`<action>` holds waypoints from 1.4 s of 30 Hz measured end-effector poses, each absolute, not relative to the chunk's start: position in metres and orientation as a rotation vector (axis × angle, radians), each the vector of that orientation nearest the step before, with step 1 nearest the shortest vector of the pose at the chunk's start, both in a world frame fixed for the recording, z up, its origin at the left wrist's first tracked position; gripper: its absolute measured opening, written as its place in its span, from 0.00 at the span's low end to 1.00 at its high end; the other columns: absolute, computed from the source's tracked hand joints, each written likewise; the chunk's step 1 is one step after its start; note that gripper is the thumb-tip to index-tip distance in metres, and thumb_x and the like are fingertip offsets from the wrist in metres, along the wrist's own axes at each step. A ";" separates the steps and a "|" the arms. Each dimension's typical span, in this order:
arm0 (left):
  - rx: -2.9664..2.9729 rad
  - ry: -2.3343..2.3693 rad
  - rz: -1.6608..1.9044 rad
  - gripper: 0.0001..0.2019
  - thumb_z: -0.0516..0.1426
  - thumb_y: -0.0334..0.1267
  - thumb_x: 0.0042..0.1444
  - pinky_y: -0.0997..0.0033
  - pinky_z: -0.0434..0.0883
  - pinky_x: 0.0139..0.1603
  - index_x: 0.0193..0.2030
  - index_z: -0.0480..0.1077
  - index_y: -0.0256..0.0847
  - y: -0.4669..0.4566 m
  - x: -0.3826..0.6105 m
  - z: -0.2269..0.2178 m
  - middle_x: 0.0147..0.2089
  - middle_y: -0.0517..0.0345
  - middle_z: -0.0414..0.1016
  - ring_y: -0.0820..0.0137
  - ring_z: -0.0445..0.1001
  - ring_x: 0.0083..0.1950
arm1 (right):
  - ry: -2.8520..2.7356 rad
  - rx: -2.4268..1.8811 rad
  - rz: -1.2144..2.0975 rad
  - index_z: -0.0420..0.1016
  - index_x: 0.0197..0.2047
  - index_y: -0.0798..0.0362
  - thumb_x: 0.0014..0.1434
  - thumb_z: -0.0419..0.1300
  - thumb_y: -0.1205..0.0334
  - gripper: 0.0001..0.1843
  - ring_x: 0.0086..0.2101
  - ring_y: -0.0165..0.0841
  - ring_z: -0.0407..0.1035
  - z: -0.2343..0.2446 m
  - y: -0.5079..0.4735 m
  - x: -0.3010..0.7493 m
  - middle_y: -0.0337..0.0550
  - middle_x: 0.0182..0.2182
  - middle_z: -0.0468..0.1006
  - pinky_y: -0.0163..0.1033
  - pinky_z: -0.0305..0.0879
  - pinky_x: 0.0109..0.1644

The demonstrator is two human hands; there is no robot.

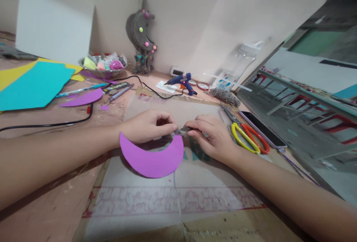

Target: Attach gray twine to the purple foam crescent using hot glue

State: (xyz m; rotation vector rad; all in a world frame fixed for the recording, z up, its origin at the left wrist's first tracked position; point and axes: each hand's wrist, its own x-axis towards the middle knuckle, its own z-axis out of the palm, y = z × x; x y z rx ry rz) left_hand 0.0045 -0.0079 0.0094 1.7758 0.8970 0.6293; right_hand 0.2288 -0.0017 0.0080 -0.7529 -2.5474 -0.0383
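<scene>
A purple foam crescent [153, 160] lies on a cardboard mat [178, 197] in front of me, its tips pointing away. My left hand [147, 126] rests closed on the crescent's upper edge, fingers pinched near its right tip. My right hand [213, 136] is closed around a small dark metal tool [182, 131], whose tip meets the crescent's right tip between the two hands.
Yellow and red scissors [248, 137] and a phone [263, 128] lie right of my right hand. A blue glue gun [182, 81], its black cable [55, 124], a second purple crescent [83, 98], teal and yellow sheets [30, 83], a bowl of bits [103, 65] and a grey moon ornament [141, 35] stand further back.
</scene>
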 end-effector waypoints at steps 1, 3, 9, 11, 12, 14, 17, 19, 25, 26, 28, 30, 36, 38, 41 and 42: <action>1.778 0.896 0.629 0.08 0.53 0.38 0.57 0.80 0.62 0.26 0.31 0.67 0.37 -0.008 0.004 0.009 0.25 0.64 0.68 0.79 0.64 0.25 | -2.550 -0.751 -0.037 0.72 0.41 0.55 0.64 0.50 0.57 0.13 0.29 0.31 0.63 0.008 -0.002 0.229 0.43 0.28 0.71 0.37 0.55 0.34; 1.784 0.891 0.628 0.08 0.53 0.38 0.57 0.80 0.62 0.26 0.31 0.67 0.37 -0.009 0.004 0.009 0.25 0.64 0.67 0.79 0.64 0.25 | -2.556 -0.749 -0.037 0.72 0.41 0.55 0.63 0.51 0.57 0.12 0.29 0.31 0.63 0.008 -0.002 0.229 0.43 0.28 0.71 0.37 0.55 0.34; 1.795 0.898 0.631 0.08 0.53 0.39 0.57 0.79 0.62 0.27 0.31 0.67 0.37 -0.008 0.004 0.010 0.26 0.64 0.68 0.78 0.65 0.26 | -2.560 -0.756 -0.035 0.71 0.41 0.56 0.63 0.51 0.57 0.13 0.29 0.31 0.63 0.009 -0.001 0.228 0.43 0.29 0.72 0.37 0.56 0.34; 1.801 0.903 0.629 0.08 0.53 0.39 0.57 0.79 0.62 0.26 0.31 0.67 0.37 -0.007 0.005 0.010 0.25 0.64 0.68 0.78 0.64 0.25 | -2.559 -0.768 -0.039 0.71 0.42 0.57 0.63 0.51 0.57 0.13 0.29 0.32 0.63 0.009 -0.001 0.228 0.44 0.29 0.72 0.37 0.56 0.34; 1.803 0.903 0.627 0.08 0.53 0.39 0.57 0.79 0.62 0.26 0.31 0.67 0.37 -0.007 0.005 0.011 0.25 0.64 0.68 0.78 0.64 0.25 | -2.557 -0.771 -0.040 0.70 0.43 0.57 0.63 0.50 0.57 0.13 0.29 0.32 0.63 0.009 -0.001 0.228 0.44 0.30 0.72 0.37 0.56 0.34; 1.807 0.902 0.626 0.08 0.53 0.39 0.57 0.79 0.61 0.26 0.32 0.67 0.37 -0.007 0.005 0.011 0.25 0.64 0.68 0.79 0.64 0.25 | -2.553 -0.770 -0.040 0.70 0.43 0.56 0.63 0.51 0.57 0.13 0.30 0.32 0.63 0.009 -0.002 0.228 0.44 0.30 0.72 0.37 0.56 0.34; 1.811 0.895 0.626 0.08 0.53 0.39 0.57 0.79 0.61 0.26 0.32 0.67 0.37 -0.008 0.004 0.010 0.25 0.64 0.68 0.79 0.64 0.25 | -2.556 -0.763 -0.041 0.70 0.43 0.56 0.63 0.51 0.57 0.12 0.30 0.32 0.63 0.009 -0.002 0.228 0.44 0.30 0.72 0.37 0.56 0.34; 1.813 0.894 0.624 0.08 0.53 0.39 0.57 0.79 0.61 0.26 0.32 0.67 0.37 -0.008 0.004 0.010 0.25 0.65 0.68 0.79 0.63 0.25 | -2.558 -0.761 -0.048 0.70 0.43 0.56 0.63 0.51 0.57 0.13 0.30 0.32 0.63 0.009 -0.003 0.228 0.44 0.29 0.72 0.37 0.56 0.34; 1.821 0.900 0.631 0.09 0.53 0.40 0.57 0.79 0.62 0.26 0.32 0.68 0.37 -0.008 0.005 0.010 0.26 0.64 0.69 0.78 0.65 0.25 | -2.558 -0.759 -0.064 0.70 0.44 0.56 0.63 0.51 0.57 0.13 0.30 0.32 0.64 0.008 -0.003 0.228 0.44 0.30 0.72 0.38 0.57 0.34; 1.822 0.900 0.631 0.09 0.53 0.40 0.56 0.79 0.62 0.26 0.32 0.68 0.37 -0.007 0.005 0.010 0.26 0.64 0.69 0.78 0.64 0.25 | -2.555 -0.753 -0.062 0.70 0.44 0.56 0.63 0.51 0.57 0.13 0.30 0.32 0.64 0.008 -0.003 0.228 0.44 0.30 0.72 0.38 0.57 0.35; 1.821 0.897 0.633 0.09 0.53 0.40 0.56 0.79 0.61 0.25 0.32 0.68 0.37 -0.007 0.005 0.010 0.25 0.63 0.68 0.78 0.64 0.25 | -2.547 -0.743 -0.052 0.70 0.44 0.55 0.63 0.51 0.57 0.13 0.31 0.33 0.64 0.009 -0.003 0.229 0.45 0.30 0.72 0.38 0.58 0.35; 1.817 0.898 0.632 0.08 0.53 0.40 0.56 0.80 0.61 0.25 0.32 0.68 0.37 -0.007 0.005 0.010 0.25 0.64 0.67 0.78 0.64 0.25 | -2.540 -0.736 -0.045 0.70 0.43 0.56 0.63 0.51 0.58 0.12 0.30 0.32 0.64 0.009 -0.003 0.229 0.45 0.30 0.72 0.38 0.57 0.35; 1.836 0.904 0.639 0.09 0.52 0.40 0.56 0.79 0.63 0.26 0.32 0.68 0.37 -0.008 0.004 0.010 0.26 0.63 0.68 0.77 0.66 0.27 | -2.538 -0.738 -0.049 0.71 0.41 0.55 0.64 0.50 0.58 0.12 0.29 0.32 0.64 0.009 -0.002 0.229 0.43 0.28 0.72 0.37 0.56 0.35; 1.835 0.914 0.637 0.08 0.52 0.40 0.56 0.80 0.62 0.25 0.32 0.68 0.37 -0.007 0.005 0.010 0.26 0.63 0.68 0.77 0.65 0.26 | -2.545 -0.745 -0.042 0.71 0.41 0.55 0.63 0.51 0.57 0.13 0.30 0.32 0.64 0.009 -0.002 0.229 0.43 0.28 0.72 0.37 0.57 0.35; 1.831 0.921 0.633 0.08 0.52 0.40 0.56 0.80 0.61 0.24 0.32 0.68 0.37 -0.007 0.005 0.010 0.25 0.63 0.68 0.78 0.64 0.24 | -2.555 -0.754 -0.045 0.71 0.41 0.55 0.63 0.51 0.57 0.13 0.30 0.32 0.64 0.008 -0.002 0.229 0.43 0.28 0.72 0.38 0.57 0.36; 1.831 0.918 0.634 0.08 0.52 0.40 0.56 0.80 0.61 0.24 0.32 0.68 0.37 -0.007 0.005 0.010 0.25 0.64 0.68 0.78 0.64 0.24 | -2.556 -0.756 -0.047 0.71 0.41 0.55 0.63 0.51 0.57 0.13 0.30 0.32 0.64 0.008 -0.002 0.229 0.43 0.28 0.72 0.38 0.57 0.36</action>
